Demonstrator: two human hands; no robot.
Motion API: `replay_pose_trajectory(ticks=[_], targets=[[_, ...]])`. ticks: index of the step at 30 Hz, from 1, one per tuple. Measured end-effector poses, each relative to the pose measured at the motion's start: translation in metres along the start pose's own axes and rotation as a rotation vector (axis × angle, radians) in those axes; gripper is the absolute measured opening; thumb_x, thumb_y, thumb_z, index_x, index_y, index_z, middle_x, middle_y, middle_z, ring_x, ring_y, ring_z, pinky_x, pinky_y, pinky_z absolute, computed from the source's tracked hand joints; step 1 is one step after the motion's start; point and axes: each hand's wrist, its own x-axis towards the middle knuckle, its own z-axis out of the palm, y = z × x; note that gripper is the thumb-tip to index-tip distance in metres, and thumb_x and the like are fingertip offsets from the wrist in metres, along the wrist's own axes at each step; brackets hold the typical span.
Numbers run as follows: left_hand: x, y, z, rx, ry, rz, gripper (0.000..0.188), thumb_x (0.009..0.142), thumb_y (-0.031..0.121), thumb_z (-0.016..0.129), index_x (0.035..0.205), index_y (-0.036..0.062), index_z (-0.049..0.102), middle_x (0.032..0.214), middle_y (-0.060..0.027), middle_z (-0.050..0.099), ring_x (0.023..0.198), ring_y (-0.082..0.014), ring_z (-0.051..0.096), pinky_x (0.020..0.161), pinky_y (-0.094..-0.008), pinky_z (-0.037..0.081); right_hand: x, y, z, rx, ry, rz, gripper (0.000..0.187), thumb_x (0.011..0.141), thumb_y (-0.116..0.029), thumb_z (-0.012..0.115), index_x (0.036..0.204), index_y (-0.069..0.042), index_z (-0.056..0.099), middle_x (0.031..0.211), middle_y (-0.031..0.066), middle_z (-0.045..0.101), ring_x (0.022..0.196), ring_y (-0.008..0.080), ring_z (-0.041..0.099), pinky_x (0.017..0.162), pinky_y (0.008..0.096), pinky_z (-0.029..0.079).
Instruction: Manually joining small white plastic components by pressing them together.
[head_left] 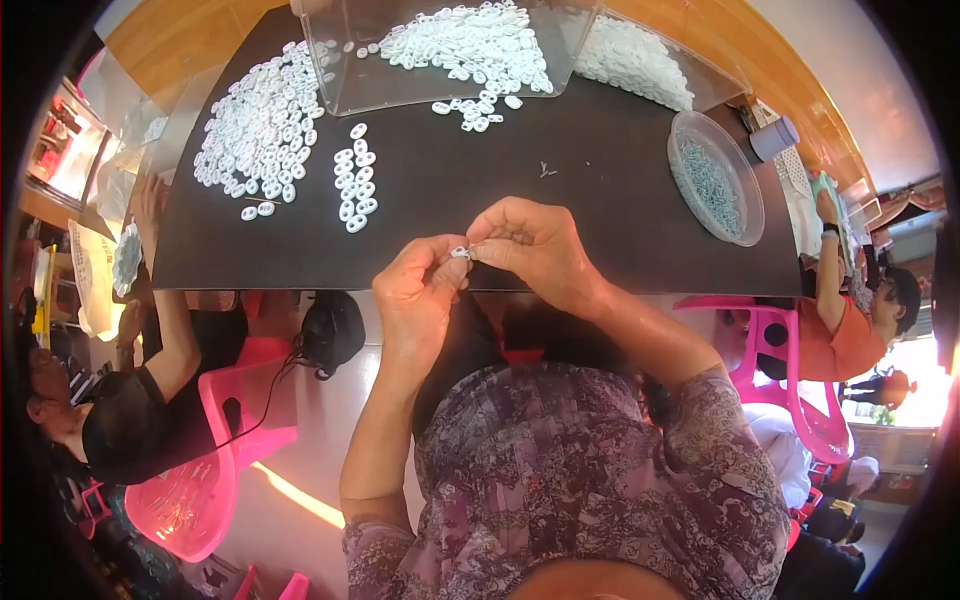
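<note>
My left hand [418, 285] pinches a small white oval plastic piece [459, 253] just above the table's near edge. My right hand [543, 252] meets it there, thumb and forefinger pressed together at the piece's right side. Whatever those right fingertips hold is too small to make out. Beyond my left hand, several white oval pieces with two holes [346, 183] lie in two short columns. Farther out, a few small screws [546, 170] rest loose on the dark table [470, 175].
A large heap of white pieces [258, 130] covers the table's left. At the back, a clear bin [345, 85] lies with more pieces spilling out, beside a pile of whitish parts [630, 62]. A round clear tray [752, 205] of small screws stands right. People sit at both sides.
</note>
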Motion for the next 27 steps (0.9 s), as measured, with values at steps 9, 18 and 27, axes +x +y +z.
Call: replay_pose_trajectory(ticks=[9,18,27], targets=[[-0.001,-0.005,0.000,0.036,0.020,0.035,0.011,0.085,0.004,0.061,0.093,-0.0042,0.063,0.078,-0.0029,0.061,0.064,-0.0070,0.052,0.054,-0.0187,0.041,0.000,0.006,0.010,-0.204,0.057,-0.070,0.009,0.083,-0.003,0.059,0.090,0.002,0.059,0.081,0.0034,0.062,0.076,0.0078,0.056,0.068,0.0236,0.046],[0.000,-0.008,0.010,0.084,0.095,0.073,0.006,0.084,0.001,0.061,0.088,-0.0031,0.062,0.075,-0.0016,0.059,0.061,-0.0061,0.050,0.051,-0.0178,0.040,0.000,0.010,0.017,-0.428,0.143,-0.236,0.007,0.085,-0.005,0.055,0.086,0.001,0.055,0.080,0.0108,0.058,0.075,0.0190,0.056,0.068,0.0304,0.045],[0.009,-0.004,0.007,-0.058,0.034,-0.070,0.007,0.082,-0.002,0.059,0.088,-0.0034,0.062,0.074,-0.0031,0.061,0.061,-0.0076,0.053,0.052,-0.0207,0.043,0.007,0.006,0.011,-0.497,0.181,-0.333,0.006,0.079,-0.007,0.055,0.077,-0.002,0.053,0.073,0.0100,0.056,0.072,0.0291,0.054,0.066,0.0388,0.044]])
